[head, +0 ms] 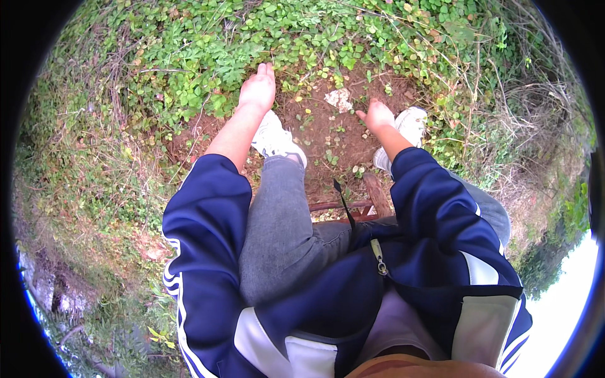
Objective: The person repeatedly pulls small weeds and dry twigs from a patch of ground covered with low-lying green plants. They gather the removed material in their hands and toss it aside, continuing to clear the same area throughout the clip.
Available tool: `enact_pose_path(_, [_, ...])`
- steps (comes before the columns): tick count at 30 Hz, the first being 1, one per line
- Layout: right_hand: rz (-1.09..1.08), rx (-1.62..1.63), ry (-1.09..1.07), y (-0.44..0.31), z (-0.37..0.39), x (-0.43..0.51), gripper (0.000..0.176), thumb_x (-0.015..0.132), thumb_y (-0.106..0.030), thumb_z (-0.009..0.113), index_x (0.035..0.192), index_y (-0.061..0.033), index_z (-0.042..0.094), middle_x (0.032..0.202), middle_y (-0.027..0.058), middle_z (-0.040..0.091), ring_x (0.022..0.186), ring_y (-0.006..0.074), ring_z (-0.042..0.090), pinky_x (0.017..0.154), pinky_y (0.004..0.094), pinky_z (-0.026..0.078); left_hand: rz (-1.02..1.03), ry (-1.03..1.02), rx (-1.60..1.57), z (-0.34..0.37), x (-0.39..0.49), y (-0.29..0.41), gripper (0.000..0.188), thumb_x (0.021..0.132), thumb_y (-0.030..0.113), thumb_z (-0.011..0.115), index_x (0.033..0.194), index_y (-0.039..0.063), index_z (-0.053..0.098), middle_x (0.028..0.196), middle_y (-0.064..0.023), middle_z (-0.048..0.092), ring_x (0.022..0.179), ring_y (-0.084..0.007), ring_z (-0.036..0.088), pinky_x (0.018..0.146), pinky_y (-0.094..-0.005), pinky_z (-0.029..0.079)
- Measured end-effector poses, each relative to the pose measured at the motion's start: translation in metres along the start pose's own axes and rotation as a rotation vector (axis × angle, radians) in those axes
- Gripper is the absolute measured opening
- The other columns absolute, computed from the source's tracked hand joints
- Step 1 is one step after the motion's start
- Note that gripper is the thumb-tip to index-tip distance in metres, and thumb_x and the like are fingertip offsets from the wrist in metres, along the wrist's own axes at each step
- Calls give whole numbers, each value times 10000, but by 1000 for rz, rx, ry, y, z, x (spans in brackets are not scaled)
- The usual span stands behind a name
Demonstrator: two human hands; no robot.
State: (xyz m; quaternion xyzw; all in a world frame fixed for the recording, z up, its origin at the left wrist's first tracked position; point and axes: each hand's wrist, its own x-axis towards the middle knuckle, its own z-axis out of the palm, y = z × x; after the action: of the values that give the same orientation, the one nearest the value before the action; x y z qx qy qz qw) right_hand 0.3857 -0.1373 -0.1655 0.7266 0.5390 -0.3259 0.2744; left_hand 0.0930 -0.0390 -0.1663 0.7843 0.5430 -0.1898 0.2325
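Note:
My left hand (259, 87) reaches to the edge of the low green ground cover (231, 61), its back towards me. Two of its fingers point away, straight and side by side; whether anything is under them is hidden. Over bare brown soil (321, 132), my right hand (379, 115) hangs by my right shoe, thumb and a finger spread apart with nothing visible between them. A pale, crumpled or flaky piece (339, 99) lies on the soil between the hands, nearest the right one; its material is unclear.
White shoes stand either side of the soil patch, the left shoe (276, 137) and the right shoe (410, 126). Beneath me is part of a wooden frame (376, 193), perhaps a stool. Dry stems (529, 108) tangle at the right. A black strap (344, 201) dangles from my jacket.

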Motion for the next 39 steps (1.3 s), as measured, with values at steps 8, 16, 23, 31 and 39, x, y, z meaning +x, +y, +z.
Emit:
enact_pose_path(8, [-40,-39,-124,-6,-5,16,321,823,-278,556,1023,-31,602,1104,145,599,1032,293,571,873,372,461,-41,-18,-69,8,11,-10,204,876,108,400,1045,27,480,995,-167,524,889,-306,611,742,-399,523])
enact_pose_path(16, [-37,511,-240,11,-6,36,426,821,-246,604,1197,-54,546,1208,148,554,1105,250,541,941,323,406,157,-17,-147,9,12,-11,169,849,86,420,938,17,546,1056,-170,530,961,-330,575,814,-430,480])
enact_pose_path(23, [-227,435,31,8,-13,31,325,830,-246,583,1046,-5,555,998,213,607,983,347,571,893,385,434,-52,-105,-180,5,7,-9,194,850,97,472,1029,24,465,1062,-179,525,961,-331,582,783,-426,495])
enact_pose_path(31, [-10,169,48,13,2,7,436,809,-309,600,1063,32,500,1031,228,594,1027,352,553,907,414,432,-40,-137,-106,7,16,-16,177,854,96,419,967,33,541,1047,-162,533,931,-328,595,759,-444,504])
enact_pose_path(39, [-55,-43,-55,-7,-5,17,394,810,-346,605,995,1,579,1032,179,609,1011,318,567,871,399,451,-13,-230,-177,-8,17,-24,284,818,63,420,1052,1,569,1188,-174,535,1064,-338,550,897,-416,453])
